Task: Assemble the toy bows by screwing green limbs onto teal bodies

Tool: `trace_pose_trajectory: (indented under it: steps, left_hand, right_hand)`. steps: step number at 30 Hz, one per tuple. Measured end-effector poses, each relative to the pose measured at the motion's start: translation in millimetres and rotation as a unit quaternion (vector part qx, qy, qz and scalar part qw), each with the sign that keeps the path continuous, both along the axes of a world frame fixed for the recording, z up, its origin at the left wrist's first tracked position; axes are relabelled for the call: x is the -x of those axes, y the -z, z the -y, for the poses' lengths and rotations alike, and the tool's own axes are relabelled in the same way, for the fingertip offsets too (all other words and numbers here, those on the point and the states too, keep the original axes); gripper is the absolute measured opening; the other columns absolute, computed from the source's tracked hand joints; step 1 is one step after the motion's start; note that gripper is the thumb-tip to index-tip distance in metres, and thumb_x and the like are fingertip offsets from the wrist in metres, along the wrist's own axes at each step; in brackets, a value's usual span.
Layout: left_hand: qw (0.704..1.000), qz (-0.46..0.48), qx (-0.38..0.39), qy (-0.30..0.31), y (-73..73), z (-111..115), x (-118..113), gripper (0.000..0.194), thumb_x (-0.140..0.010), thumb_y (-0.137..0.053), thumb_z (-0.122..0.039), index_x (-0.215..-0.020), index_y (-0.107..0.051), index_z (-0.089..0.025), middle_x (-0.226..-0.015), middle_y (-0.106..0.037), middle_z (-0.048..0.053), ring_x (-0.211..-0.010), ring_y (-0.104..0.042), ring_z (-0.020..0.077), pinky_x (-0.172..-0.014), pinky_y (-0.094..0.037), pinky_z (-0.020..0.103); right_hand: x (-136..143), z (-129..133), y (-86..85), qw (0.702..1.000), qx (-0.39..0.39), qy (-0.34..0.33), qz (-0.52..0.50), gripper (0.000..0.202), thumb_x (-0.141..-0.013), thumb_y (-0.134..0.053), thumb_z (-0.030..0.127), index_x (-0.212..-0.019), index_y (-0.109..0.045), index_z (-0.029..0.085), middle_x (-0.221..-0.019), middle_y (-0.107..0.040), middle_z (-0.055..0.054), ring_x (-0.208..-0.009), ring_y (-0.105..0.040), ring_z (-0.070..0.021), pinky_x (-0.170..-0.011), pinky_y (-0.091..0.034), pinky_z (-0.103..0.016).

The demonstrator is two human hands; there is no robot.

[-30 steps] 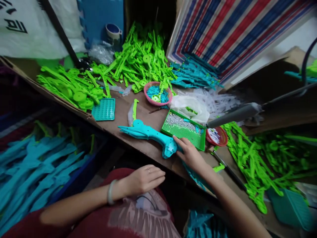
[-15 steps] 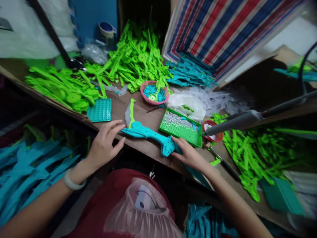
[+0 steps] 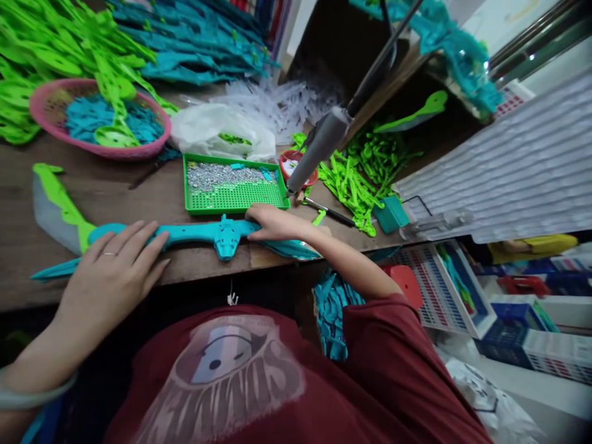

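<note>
A long teal plastic toy bow (image 3: 189, 233) with an animal-head shape in its middle lies along the front of the workbench. My left hand (image 3: 113, 265) rests over its left arm, fingers stretched and slightly spread. Under and beyond those fingers, a lime-green part with a grey blade-like piece (image 3: 53, 209) joins the bow's left end. My right hand (image 3: 277, 222) has its fingers curled round the bow just right of the head; they partly hide that arm. Behind the bow sits a green perforated tray (image 3: 235, 208) of small silvery screws, with a few teal bits.
A grey electric screwdriver (image 3: 317, 151) hangs over the tray's right corner. Near it are a small red basket (image 3: 311, 177) and a black-handled tool (image 3: 340, 214). A pink basket (image 3: 160, 139) holds teal pieces. Lime-green parts (image 3: 349, 191) and teal parts (image 3: 185, 52) lie in heaps.
The view has swung right and closer. My left hand has come from beside the bow onto its left arm; my right hand is now just right of the head. The bow lies straighter along the edge.
</note>
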State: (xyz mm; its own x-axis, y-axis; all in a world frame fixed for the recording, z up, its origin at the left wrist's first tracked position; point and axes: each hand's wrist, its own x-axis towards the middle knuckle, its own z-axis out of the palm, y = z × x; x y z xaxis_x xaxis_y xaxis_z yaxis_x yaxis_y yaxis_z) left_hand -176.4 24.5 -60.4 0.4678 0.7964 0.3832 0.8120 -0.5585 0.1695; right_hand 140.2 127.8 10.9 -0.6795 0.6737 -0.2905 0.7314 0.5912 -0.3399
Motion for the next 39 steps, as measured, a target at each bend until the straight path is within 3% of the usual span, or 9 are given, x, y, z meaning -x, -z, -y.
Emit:
trace_pose_trajectory:
  steps: [8, 18, 24, 30, 39]
  left_hand:
    - [1.000, 0.013, -0.021, -0.013, 3.2, -2, -4, 0.054, -0.099, -0.052, -0.032, -0.150, -0.046, -0.017, -0.153, -0.049, 0.021, -0.142, -0.046, 0.0417, -0.112, -0.039, 0.065]
    - [0.998, 0.007, -0.034, -0.047, 5.9, 0, -6, 0.057, -0.096, -0.058, -0.024, -0.152, -0.043, -0.024, -0.154, -0.050, 0.016, -0.143, -0.046, 0.0381, -0.113, -0.040, 0.062]
    - [0.998, 0.008, -0.020, -0.058, 6.1, 2, -10, 0.051, -0.098, -0.054, -0.025, -0.148, -0.047, -0.022, -0.153, -0.052, 0.017, -0.143, -0.046, 0.0383, -0.114, -0.037, 0.061]
    - [0.997, -0.004, -0.028, -0.072, 7.3, 3, -9, 0.053, -0.099, -0.054, -0.028, -0.150, -0.045, -0.018, -0.152, -0.052, 0.019, -0.143, -0.046, 0.0395, -0.113, -0.038, 0.061]
    - [0.997, 0.011, -0.027, -0.073, 8.9, 4, -10, 0.052, -0.098, -0.055, -0.026, -0.149, -0.047, -0.020, -0.153, -0.051, 0.018, -0.144, -0.046, 0.0378, -0.114, -0.037, 0.060]
  right_hand:
    - [4, -3, -5.6, 0.999, 0.031, 0.023, 0.010, 0.026, -0.084, -0.069, 0.026, -0.104, -0.064, 0.011, -0.100, -0.065, -0.009, -0.086, -0.053, -0.0186, -0.075, -0.039, -0.028]
    - [9, -2, -12.7, 0.999, 0.012, 0.047, 0.001, 0.028, -0.078, -0.072, 0.029, -0.098, -0.063, 0.011, -0.093, -0.065, -0.006, -0.077, -0.049, -0.0163, -0.065, -0.031, -0.026]
    - [9, 0, -7.0, 1.000, 0.002, 0.019, 0.017, 0.036, -0.077, -0.075, 0.026, -0.106, -0.062, 0.009, -0.104, -0.064, -0.011, -0.088, -0.052, -0.0200, -0.077, -0.038, -0.028]
    - [10, -6, -8.7, 0.999, -0.023, 0.024, -0.004, 0.032, -0.078, -0.074, 0.028, -0.102, -0.063, 0.011, -0.101, -0.060, -0.009, -0.087, -0.050, -0.0205, -0.078, -0.038, -0.030]
    - [-2, -1, 9.0, 0.997, -0.017, 0.020, -0.068, 0.029, -0.083, -0.072, 0.026, -0.103, -0.056, 0.014, -0.104, -0.055, -0.008, -0.096, -0.050, -0.0219, -0.088, -0.043, -0.034]
